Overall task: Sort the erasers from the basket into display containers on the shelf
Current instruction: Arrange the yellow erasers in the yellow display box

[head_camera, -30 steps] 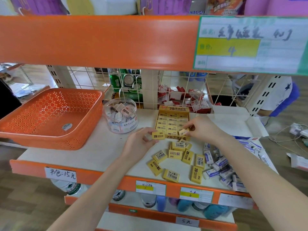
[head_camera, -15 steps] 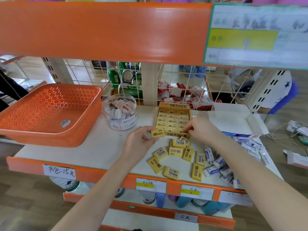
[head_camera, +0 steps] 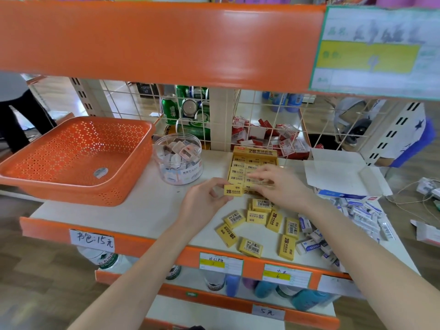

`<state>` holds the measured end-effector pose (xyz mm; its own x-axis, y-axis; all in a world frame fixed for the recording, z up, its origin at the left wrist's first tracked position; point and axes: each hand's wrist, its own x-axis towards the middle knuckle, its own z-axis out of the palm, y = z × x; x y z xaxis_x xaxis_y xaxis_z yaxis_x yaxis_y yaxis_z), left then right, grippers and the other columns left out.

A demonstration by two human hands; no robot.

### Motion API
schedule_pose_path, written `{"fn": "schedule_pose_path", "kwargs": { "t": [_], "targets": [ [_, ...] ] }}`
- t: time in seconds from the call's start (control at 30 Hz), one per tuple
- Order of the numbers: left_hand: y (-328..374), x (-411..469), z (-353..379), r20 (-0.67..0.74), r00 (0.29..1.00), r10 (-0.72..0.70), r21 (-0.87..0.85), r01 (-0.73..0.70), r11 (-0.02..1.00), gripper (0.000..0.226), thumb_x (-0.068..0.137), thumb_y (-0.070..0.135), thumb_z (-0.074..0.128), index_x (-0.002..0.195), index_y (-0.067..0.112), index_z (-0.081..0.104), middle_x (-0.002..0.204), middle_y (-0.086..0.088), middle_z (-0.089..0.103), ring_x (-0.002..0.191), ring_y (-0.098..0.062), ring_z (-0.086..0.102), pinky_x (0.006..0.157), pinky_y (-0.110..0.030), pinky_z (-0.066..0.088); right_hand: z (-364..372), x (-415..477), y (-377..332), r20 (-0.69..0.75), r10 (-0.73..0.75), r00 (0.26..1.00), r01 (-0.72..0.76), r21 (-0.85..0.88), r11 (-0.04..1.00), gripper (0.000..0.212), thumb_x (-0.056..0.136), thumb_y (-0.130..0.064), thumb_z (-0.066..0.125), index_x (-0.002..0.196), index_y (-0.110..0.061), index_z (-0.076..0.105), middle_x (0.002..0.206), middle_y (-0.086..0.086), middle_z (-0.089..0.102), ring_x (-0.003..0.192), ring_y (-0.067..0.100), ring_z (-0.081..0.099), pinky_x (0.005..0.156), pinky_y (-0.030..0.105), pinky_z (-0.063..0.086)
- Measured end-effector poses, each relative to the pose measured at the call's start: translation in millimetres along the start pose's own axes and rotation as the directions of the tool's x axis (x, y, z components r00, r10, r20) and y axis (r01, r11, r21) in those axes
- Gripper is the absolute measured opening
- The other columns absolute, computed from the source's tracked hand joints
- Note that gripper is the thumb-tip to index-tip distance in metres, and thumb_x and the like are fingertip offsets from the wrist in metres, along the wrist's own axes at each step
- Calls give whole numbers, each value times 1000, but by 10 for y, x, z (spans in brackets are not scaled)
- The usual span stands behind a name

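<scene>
A yellow display box (head_camera: pixel 254 152) of 2B erasers stands at the back middle of the white shelf (head_camera: pixel 147 210). My left hand (head_camera: pixel 202 201) pinches one yellow 2B eraser (head_camera: pixel 233 190) just left of the box's front corner. My right hand (head_camera: pixel 281 184) reaches over the box's front rows, its fingertips pressing on the erasers packed there. Several loose yellow erasers (head_camera: pixel 252 234) lie on the shelf in front of the box. The orange basket (head_camera: pixel 133 163) sits at the left and shows only a sticker inside.
A clear round tub (head_camera: pixel 178 163) of small erasers stands between basket and box. An open white and blue carton (head_camera: pixel 338 177) lies at the right, with a heap of blue-white erasers (head_camera: pixel 357 217) before it. A wire grid backs the shelf; an orange shelf hangs overhead.
My right hand carried a yellow eraser to the box's front and now presses among the rows. My left hand stays beside the box with its eraser.
</scene>
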<state>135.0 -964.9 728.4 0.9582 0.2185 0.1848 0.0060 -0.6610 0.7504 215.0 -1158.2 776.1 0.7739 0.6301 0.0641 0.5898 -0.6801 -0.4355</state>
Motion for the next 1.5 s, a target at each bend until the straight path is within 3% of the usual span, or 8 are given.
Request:
{"fn": "schedule_pose_path", "kwargs": {
  "t": [0.1,0.2,0.33,0.53,0.8,1.13,1.3,1.5],
  "targets": [
    [42,37,-12,-2,1000,19,9,-19,1000,29,77,35,75,105,34,66,83,4,66,73,-9,57,63,-14,40,34,-1,-138,2,-75,997,74,94,993,43,86,-36,63,128,-29,55,118,-15,55,97,-1,51,75,4,38],
    [114,95,-9,-19,998,60,21,-59,998,30,81,33,72,109,33,62,90,11,67,78,-7,56,61,-9,37,81,76,-147,-39,-95,995,98,64,993,34,87,-28,64,121,-27,61,112,-10,59,92,1,53,75,7,42],
    [193,166,8,58,994,94,29,-96,995,46,92,29,59,134,22,42,120,14,55,101,-8,54,84,-24,41,74,262,-22,-107,26,994,-26,0,1000,36,90,-26,61,125,-18,58,122,-4,50,95,4,45,79,9,34],
    [167,311,188,294,933,205,424,-320,847,45,101,29,37,145,20,34,153,5,31,139,-13,30,113,-32,25,147,604,153,-94,191,977,-197,-69,978,36,94,-23,53,128,-10,55,120,9,47,105,20,47,96,30,37],
    [66,346,280,332,914,233,486,-378,788,46,102,29,32,145,12,33,153,-2,31,144,-15,20,113,-32,28,359,888,167,-264,181,947,-202,-57,978,19,90,-18,60,102,-7,70,110,10,61,103,23,54,84,25,34],
    [68,358,248,383,901,201,381,-353,855,48,101,27,38,146,11,33,154,-2,29,145,-14,12,116,-29,18,309,918,121,-208,175,962,-209,-151,966,25,93,-26,56,113,-17,68,117,11,58,112,28,48,91,37,41],
    [167,238,16,316,938,143,193,-211,958,37,98,26,47,135,21,52,144,10,44,120,-12,51,98,-19,34,195,766,99,-113,197,974,-213,-151,965,40,94,-29,52,133,-21,51,127,7,47,125,27,38,107,44,34],
    [278,17,-179,382,922,59,168,-132,977,32,83,44,66,110,26,65,113,11,62,106,-7,55,91,-30,47,202,455,-17,-93,139,986,-142,-27,990,33,94,-29,50,126,-25,56,126,3,47,123,23,38,100,37,36]
  ]
}}
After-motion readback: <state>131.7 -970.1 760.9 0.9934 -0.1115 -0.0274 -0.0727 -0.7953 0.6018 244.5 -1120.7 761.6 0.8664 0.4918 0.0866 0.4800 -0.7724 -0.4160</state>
